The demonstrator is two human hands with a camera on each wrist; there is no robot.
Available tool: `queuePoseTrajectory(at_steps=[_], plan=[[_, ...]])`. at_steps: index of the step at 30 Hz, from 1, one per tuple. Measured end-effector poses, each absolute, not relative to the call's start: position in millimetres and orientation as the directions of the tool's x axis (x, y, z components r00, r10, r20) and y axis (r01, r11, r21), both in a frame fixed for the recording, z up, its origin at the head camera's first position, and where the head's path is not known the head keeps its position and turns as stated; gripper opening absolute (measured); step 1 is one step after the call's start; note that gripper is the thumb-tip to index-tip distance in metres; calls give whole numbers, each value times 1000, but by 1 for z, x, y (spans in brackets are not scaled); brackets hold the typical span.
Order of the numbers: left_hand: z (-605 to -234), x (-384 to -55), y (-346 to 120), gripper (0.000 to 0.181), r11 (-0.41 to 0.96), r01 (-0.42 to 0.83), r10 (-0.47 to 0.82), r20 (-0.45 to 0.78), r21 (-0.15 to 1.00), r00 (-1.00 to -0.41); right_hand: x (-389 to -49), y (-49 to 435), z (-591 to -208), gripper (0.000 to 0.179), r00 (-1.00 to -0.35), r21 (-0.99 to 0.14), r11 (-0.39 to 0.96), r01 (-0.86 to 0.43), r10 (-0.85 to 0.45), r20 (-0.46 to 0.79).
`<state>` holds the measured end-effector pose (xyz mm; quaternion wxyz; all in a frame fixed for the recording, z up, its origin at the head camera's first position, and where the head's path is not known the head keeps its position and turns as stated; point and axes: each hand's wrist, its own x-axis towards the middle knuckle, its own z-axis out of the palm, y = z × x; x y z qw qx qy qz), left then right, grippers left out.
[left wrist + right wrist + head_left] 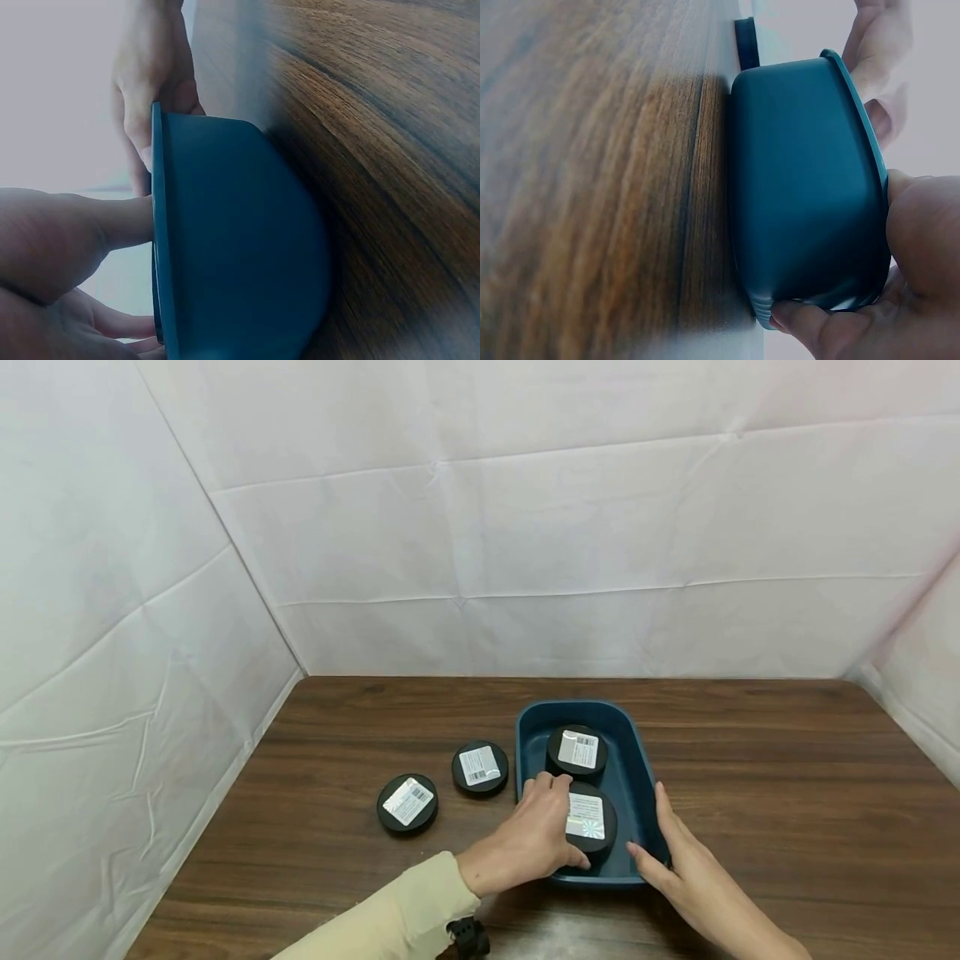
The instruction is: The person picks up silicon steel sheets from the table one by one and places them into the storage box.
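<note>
Over the near left side of a blue rectangular tray, my left hand grips a black, round, flat container with a white label. The thumb is at its near side, the fingers at its far side. In the left wrist view the wall of the tray hides most of this container. My right hand holds the tray at its near right corner; in the right wrist view the thumb and fingers pinch its wall. A second black container sits inside at the far end, label up.
Two more black round containers, one closer and one farther back, lie label up on the brown wooden table left of the tray. White cloth walls stand behind and at both sides.
</note>
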<state>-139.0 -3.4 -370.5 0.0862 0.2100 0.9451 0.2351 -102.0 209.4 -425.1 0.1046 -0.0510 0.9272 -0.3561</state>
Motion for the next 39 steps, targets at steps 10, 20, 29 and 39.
queuePoseTrajectory(at_steps=[10, 20, 29, 39], plan=[[-374, -141, 3, 83, 818, 345, 429, -90, 460, -899, -103, 208, -425, 96, -974, -657, 753, -28, -168, -150], [-377, -143, 5, 80, 823, 343, 431, -105, 453, -896, -101, 209, -426, 96, -977, -659, 751, -41, -167, -129], [-378, -145, 8, 78, 834, 352, 438, -122, 426, -891, -100, 209, -426, 96, -979, -669, 742, -43, -165, -121], [-380, -144, 10, 71, 850, 367, 443, -135, 377, -886, -101, 210, -426, 96, -978, -671, 741, -42, -168, -124]])
